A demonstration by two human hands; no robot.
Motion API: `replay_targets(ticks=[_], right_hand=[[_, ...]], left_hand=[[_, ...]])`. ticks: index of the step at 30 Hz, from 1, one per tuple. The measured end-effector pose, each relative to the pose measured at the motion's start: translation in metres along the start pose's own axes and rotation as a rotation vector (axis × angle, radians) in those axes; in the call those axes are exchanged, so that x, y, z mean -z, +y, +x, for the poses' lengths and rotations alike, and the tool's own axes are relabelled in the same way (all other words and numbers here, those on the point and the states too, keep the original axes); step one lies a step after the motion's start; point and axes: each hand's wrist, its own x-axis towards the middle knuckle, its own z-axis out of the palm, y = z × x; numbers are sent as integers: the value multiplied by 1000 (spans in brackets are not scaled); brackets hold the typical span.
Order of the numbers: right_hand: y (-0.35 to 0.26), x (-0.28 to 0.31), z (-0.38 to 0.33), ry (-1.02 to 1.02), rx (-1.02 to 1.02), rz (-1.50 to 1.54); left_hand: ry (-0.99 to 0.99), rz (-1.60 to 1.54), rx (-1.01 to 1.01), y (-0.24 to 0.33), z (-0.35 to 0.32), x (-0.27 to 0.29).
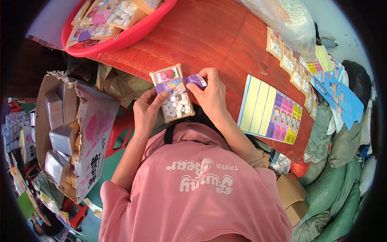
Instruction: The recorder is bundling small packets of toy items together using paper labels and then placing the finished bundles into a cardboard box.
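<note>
Over the near edge of the red table, my left hand (146,107) holds a shallow tan tray (167,117) filled with small white cubes, its thumb pressing on the front. A purple printed label strip (174,86) lies across the tray's middle, and its right end sticks out past the side. That loose end is pinched between the thumb and fingers of my right hand (213,96). Above the strip, a picture of strawberries shows on the tray. To the right lies a sheet of labels (269,109), part bare yellow backing, part pink, purple and yellow labels.
A red basin (117,45) of labelled trays stands at the far left of the table (209,36). More trays (287,60) line its right edge beside a clear bag (292,20) of white pieces. On the left stands an open carton (96,133) of clear plastic covers.
</note>
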Motion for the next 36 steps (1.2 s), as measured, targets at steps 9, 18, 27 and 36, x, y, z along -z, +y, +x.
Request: replay_targets(ticks=[9,18,27,36], right_hand=[[-4,21,9,-155,-614,900],[-26,10,8,-438,-741,999],[-32,-3,4,-342,-553,899],[-28,-4,17,-392,-510,793]], left_hand=[[-283,-907,149,-15,-5,-1],[-725,-1667,392,-24,4,-17],[-648,-1423,562,-10,2,-17],[-792,-1695,650,-19,12,-19]])
